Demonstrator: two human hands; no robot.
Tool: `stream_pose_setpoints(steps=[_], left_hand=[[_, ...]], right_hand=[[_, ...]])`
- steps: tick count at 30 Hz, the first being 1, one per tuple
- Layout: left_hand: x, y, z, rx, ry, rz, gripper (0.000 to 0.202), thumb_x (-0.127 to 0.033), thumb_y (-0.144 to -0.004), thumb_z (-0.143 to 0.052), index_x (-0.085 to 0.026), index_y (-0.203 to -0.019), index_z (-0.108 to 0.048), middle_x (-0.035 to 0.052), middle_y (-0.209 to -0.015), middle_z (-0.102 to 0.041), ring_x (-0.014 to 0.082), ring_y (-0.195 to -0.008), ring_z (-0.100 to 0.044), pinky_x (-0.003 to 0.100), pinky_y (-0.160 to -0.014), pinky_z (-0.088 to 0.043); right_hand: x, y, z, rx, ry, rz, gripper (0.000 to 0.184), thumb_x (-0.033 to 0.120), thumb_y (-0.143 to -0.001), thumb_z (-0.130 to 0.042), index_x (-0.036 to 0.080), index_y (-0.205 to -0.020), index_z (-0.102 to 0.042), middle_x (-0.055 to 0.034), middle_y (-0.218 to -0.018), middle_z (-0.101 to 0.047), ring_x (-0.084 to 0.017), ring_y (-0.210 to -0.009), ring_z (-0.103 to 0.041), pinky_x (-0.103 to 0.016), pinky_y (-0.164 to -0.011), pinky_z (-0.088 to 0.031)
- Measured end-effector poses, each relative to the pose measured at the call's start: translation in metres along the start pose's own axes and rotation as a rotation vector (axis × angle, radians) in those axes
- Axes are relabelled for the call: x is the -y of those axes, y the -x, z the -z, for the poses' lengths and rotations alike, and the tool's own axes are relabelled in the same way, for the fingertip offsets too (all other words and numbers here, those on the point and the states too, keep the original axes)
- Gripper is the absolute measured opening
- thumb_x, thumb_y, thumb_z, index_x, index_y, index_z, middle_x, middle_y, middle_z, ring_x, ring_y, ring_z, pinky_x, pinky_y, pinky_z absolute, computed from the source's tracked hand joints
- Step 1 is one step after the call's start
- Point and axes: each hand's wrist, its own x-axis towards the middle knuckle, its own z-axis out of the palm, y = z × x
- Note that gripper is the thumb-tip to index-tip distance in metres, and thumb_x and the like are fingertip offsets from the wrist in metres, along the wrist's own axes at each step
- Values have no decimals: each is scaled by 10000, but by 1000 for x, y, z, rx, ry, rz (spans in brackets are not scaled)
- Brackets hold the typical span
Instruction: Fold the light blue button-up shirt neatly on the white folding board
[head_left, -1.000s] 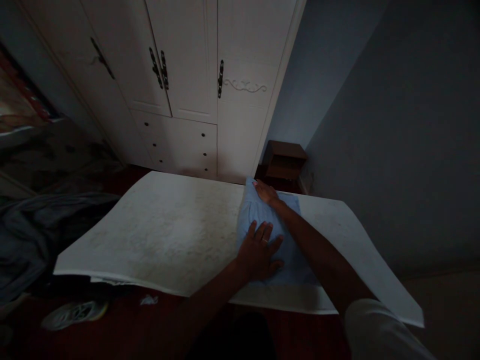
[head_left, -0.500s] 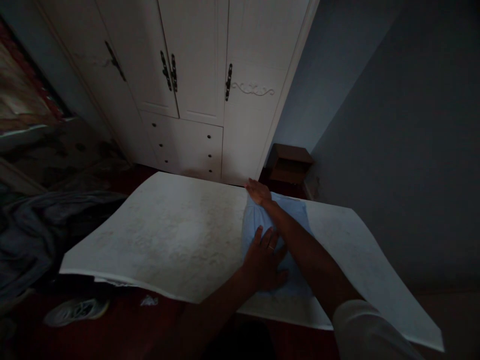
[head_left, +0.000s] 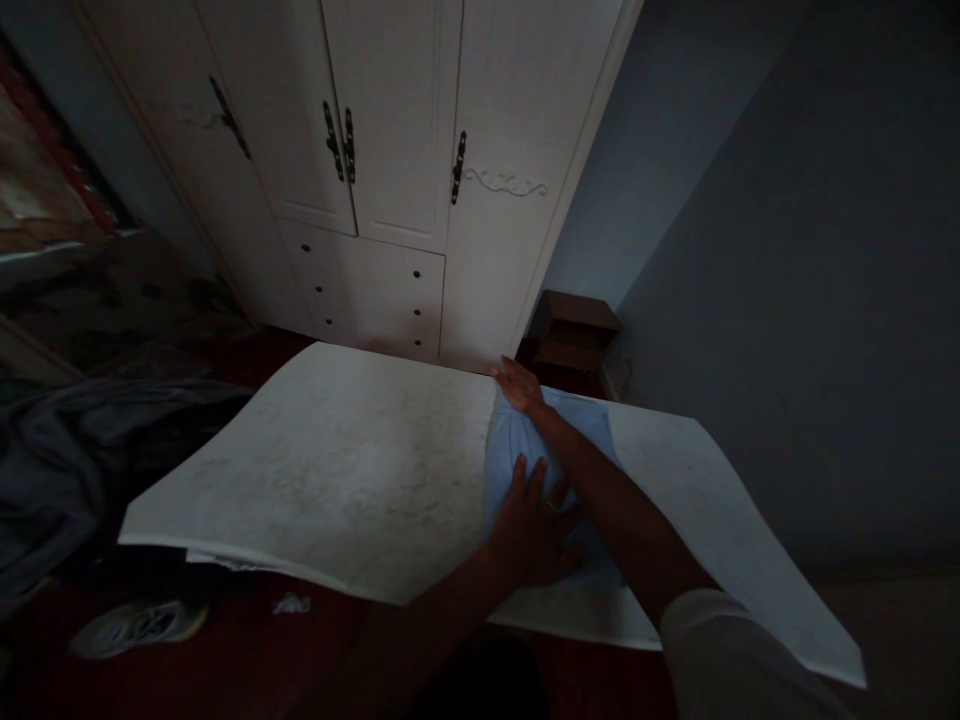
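Observation:
A light-blue folded cloth (head_left: 589,425), perhaps a garment, lies on a long white tabletop (head_left: 360,450) with grey stains. My left hand (head_left: 536,520), wearing a ring, rests on the near part of the cloth with its fingers spread. Over the far left corner of the cloth, my right hand (head_left: 517,385) lies with its fingers stretched out. My right forearm crosses above the cloth and hides part of it. Small creases show in the cloth between the two hands.
A white wardrobe (head_left: 390,120) with dark handles stands behind the tabletop. A small brown cabinet (head_left: 577,312) sits on the floor by the grey wall. Dark clothes (head_left: 67,440) are heaped at left. A shoe (head_left: 139,628) and a crumpled scrap (head_left: 291,603) lie on the red floor.
The view has shifted slightly. My left hand's fingers are a little more spread on the cloth. My right hand stays at the far corner, and the cloth lies in the same place.

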Motion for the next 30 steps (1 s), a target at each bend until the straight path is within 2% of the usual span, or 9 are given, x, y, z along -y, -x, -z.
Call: stream_pose_setpoints(steps=[4,8,10,13,16,19,24,30], left_hand=[[1,0,-1,34,31,11,756,-753,-861,-293,-302,-1451,-435,87,-1532,-391,473,-1408,-245,706,-1106,-123],[2,1,-1,45,51,12,793,-780,-840,-301,-300,-1461,-417,94,-1546,-366,475,-1418,-212,715,-1101,-88],[3,1,-1,58,62,18,801,-788,-836,-287,-301,-1458,-421,94,-1545,-369,464,-1428,-195,708,-1106,-60],[4,2,-1,57,62,17,829,-813,-812,-297,-318,-1469,-399,80,-1557,-352,447,-1444,-166,692,-1117,-16],[5,2,-2,71,53,6,891,-847,-771,-321,-313,-1483,-373,82,-1567,-333,452,-1447,-152,688,-1118,1],[5,1,-2,91,57,-2,956,-873,-738,-336,-279,-1486,-374,109,-1573,-313,470,-1444,-139,694,-1112,10],[4,0,2,107,68,-15,1025,-899,-704,-340,-247,-1494,-363,135,-1575,-297,478,-1446,-113,695,-1107,34],[5,1,-3,47,25,-12,985,-887,-700,-376,-281,-1476,-395,111,-1560,-339,463,-1437,-176,673,-1121,-3]], right_hand=[[-14,18,5,-39,-81,-12,715,563,-1003,-190,94,-1543,-200,-151,-1594,-249,-186,-1476,-225,-316,-1191,-204],[-37,56,11,-67,54,65,780,605,-982,-194,52,-1532,-210,-184,-1609,-159,-271,-1499,-115,-450,-1207,-125],[-52,76,17,-124,164,93,805,624,-972,-194,37,-1521,-233,-206,-1603,-159,-311,-1495,-113,-510,-1197,-108],[-81,100,31,-183,272,63,825,616,-970,-187,-11,-1502,-255,-245,-1582,-195,-340,-1486,-141,-527,-1191,-120],[-110,115,40,-131,287,-9,831,599,-969,-184,-49,-1479,-287,-265,-1564,-234,-354,-1476,-177,-511,-1188,-170],[-130,128,39,-29,232,-67,803,576,-972,-184,-36,-1482,-291,-250,-1553,-282,-329,-1466,-231,-466,-1184,-231],[-131,137,36,-41,238,-97,722,545,-982,-191,54,-1503,-288,-200,-1548,-333,-301,-1456,-269,-479,-1186,-212],[-117,133,48,25,322,-137,729,511,-994,-214,-20,-1490,-268,-246,-1557,-279,-323,-1466,-227,-479,-1180,-202]])
